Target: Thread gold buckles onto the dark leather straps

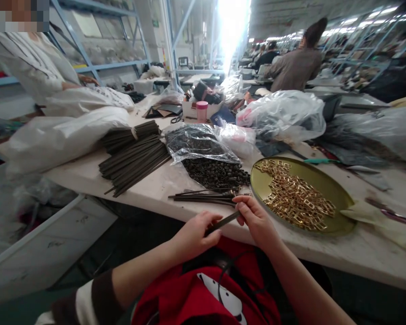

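Observation:
A dark narrow strap (227, 220) stretches between my two hands, just off the table's front edge. My left hand (203, 230) grips one part with fingers and thumb; my right hand (252, 215) pinches the other end. Just beyond, several finished-looking dark straps (203, 197) lie side by side, with small metal pieces near their right ends. Behind them a clear plastic bag (199, 142) spills a heap of small dark loops (213, 172). To the right, gold-coloured buckles (297, 198) are piled on a round olive-green tray (341, 198).
Bundles of long dark strips (135, 158) lie at the left of the white table (81, 176). White sacks (71, 131), a pink-lidded jar (201, 110) and a bulging clear bag (284, 115) stand farther back. A person (30, 67) stands at left; another person (297, 63) is farther off.

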Tool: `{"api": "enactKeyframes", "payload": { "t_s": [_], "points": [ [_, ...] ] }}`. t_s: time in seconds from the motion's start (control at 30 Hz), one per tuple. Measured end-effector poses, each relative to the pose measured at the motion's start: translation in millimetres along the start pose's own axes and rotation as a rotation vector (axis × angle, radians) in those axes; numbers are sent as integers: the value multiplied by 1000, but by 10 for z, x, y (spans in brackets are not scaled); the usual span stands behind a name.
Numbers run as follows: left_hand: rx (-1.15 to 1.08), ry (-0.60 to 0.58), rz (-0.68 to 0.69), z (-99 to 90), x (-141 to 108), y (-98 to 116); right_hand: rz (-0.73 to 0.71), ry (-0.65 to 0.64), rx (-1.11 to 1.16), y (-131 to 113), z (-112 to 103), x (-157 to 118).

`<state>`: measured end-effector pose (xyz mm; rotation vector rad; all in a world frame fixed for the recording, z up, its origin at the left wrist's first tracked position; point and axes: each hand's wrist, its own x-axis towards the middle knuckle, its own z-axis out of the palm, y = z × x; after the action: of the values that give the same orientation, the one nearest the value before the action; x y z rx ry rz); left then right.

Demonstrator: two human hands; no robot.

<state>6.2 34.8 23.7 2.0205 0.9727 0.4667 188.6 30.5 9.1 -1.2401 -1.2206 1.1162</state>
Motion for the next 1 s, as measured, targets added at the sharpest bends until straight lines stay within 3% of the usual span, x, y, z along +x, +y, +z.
{"api": "enactKeyframes", "payload": {
  "t_s": [0.13,0.3,0.67,1.0],
  "points": [
    [-672,-272,-290,28,63,163,27,-70,26,14,-19,30],
    [-1061,-175,-476,32,145,214,71,-18,32,82,-20,176],
    [-1223,-166,-470,56,348,36,263,6,215,196,-18,379],
    [-1243,-163,-465,42,395,-42,555,7,642,127,93,436]
  ]
}}
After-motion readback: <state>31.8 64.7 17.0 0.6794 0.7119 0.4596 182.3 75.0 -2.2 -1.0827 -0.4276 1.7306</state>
